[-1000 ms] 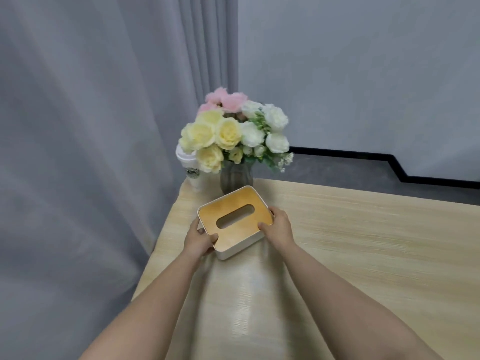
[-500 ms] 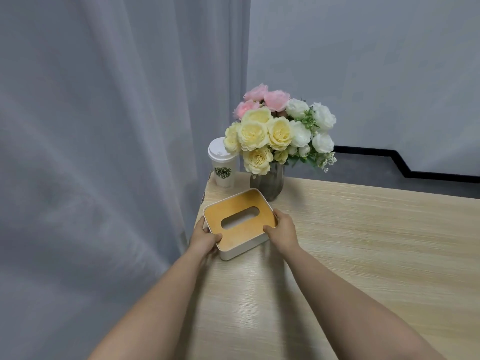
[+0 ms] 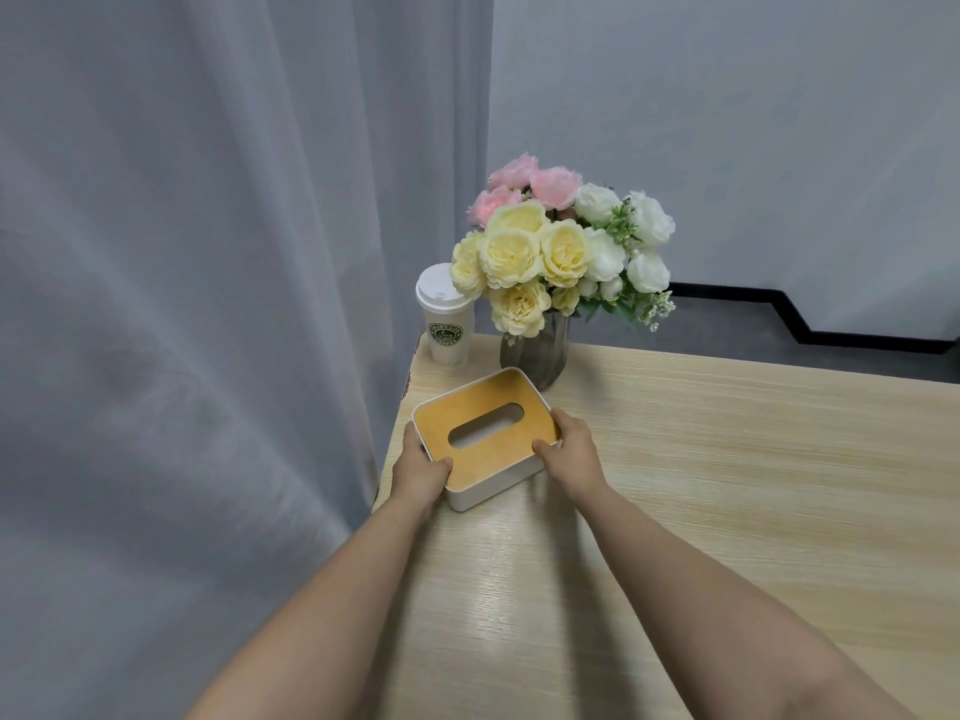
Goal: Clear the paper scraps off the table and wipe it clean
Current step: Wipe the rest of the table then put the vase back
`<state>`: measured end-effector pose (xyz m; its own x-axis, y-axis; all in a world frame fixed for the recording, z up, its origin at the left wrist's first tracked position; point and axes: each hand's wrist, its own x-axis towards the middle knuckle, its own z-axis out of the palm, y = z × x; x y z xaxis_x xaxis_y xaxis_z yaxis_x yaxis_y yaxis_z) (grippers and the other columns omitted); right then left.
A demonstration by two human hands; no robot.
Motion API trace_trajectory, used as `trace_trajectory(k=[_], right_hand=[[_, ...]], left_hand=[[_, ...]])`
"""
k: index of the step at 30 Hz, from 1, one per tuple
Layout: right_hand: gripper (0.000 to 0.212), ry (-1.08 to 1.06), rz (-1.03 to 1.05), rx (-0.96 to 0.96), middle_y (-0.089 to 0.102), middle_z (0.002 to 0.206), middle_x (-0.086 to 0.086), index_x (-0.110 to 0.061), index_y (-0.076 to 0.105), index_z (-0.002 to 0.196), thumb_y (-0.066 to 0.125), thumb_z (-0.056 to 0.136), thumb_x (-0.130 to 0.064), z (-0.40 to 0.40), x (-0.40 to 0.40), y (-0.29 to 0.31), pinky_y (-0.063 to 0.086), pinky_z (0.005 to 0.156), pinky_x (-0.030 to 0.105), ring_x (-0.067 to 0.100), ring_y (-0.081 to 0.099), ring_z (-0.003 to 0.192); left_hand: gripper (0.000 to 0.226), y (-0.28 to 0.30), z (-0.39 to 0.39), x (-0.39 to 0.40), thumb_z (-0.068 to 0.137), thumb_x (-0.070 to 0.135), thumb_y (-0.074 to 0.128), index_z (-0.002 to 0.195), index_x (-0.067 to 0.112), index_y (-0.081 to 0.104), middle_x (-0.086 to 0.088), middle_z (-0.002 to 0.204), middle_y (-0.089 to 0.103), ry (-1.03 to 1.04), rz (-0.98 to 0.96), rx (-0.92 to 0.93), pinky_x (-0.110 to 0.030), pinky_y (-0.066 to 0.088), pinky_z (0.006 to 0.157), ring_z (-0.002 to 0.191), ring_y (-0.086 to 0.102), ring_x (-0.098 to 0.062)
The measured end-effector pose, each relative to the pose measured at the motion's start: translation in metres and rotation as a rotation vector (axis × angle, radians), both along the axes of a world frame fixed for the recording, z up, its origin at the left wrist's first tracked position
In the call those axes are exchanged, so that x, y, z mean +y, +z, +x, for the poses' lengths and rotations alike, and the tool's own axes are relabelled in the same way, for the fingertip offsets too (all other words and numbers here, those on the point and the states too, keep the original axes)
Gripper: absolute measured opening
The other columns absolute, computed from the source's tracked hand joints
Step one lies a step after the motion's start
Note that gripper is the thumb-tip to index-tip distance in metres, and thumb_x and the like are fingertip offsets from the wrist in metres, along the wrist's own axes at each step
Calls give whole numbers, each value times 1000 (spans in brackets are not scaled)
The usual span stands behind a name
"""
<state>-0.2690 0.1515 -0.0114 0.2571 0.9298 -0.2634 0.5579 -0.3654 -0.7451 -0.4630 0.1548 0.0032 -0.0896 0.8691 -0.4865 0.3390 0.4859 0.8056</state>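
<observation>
Head view: a tissue box [image 3: 485,433] is held between both hands near the left rear corner of the tabletop [image 3: 727,485]. The left hand [image 3: 418,472] is curled around the box's near left corner, with the thumb laid over the rim onto the lid and the remaining fingers hidden behind the left wall. The right hand [image 3: 571,457] is wrapped around the right end, its thumb pressed on the lid's edge and its fingers [image 3: 563,420] bent along the far right side. The box is seen resting on the wood, turned at an angle to the table edge. A white body is shown, topped by an orange-brown wooden lid with a rounded oblong slot at its centre; no tissue is seen in the slot. Just behind the box a grey glass vase [image 3: 537,356] is placed, filled with yellow, white and pink flowers [image 3: 556,246], and a white lidded paper cup [image 3: 447,317] with a green logo is set to the vase's left, at the table corner. A grey curtain [image 3: 208,304] is hung along the left. Compared with half a second earlier, the same grip is kept by both hands, and the box is found in much the same spot before the vase, while the whole scene is shifted slightly in the picture.
</observation>
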Motion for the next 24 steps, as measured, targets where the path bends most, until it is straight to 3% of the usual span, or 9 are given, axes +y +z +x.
trace_trajectory(k=[2,5,8,11,15,18,24], right_hand=[[49,22,22,0,51,122,10,-11,49,128,63,81,-14,1,-2,6,42,96,35,25,51,113],[58,112,64,-77,37,137,7,-12,34,141,58,89,-20,2,-4,13,31,104,30,21,39,126],[60,278,73,-237,22,153,5,-13,25,147,49,95,-32,4,2,14,22,112,29,19,24,139],[59,428,0,-338,3,159,-1,-14,15,150,37,99,-36,6,5,10,15,116,30,15,7,145],[55,365,0,-332,-4,158,-10,-18,11,151,29,101,-33,6,-9,2,26,112,30,11,13,144],[53,291,18,-316,-3,158,-12,-21,15,150,29,101,-33,0,-18,0,32,109,33,16,23,141],[54,160,26,-365,-6,159,-7,-16,14,150,25,101,-35,-21,-44,-5,38,103,35,22,36,132]], left_hand=[[71,3,5,-7,87,9,58,146,22,20,-7,138,46,-52,109,150,-38,41,101,123,46,-27],[72,7,12,-21,93,24,53,150,19,9,-9,156,13,-177,243,411,-36,24,111,142,19,-26],[66,4,17,-30,97,47,34,151,22,4,-6,158,-9,-526,215,714,-38,11,117,145,-10,-27],[62,-1,18,-31,99,50,19,150,22,-2,-5,158,-13,-713,147,887,-39,4,118,142,-21,-30],[59,1,14,-25,102,42,19,150,18,-7,-6,157,-15,-844,153,976,-39,7,118,141,-22,-32],[60,4,6,-11,101,40,27,151,21,-1,-4,158,-11,-884,153,919,-40,17,117,143,-18,-29],[59,10,-11,15,100,30,39,150,26,9,-1,159,-6,-997,183,860,-43,18,116,144,-13,-23]])
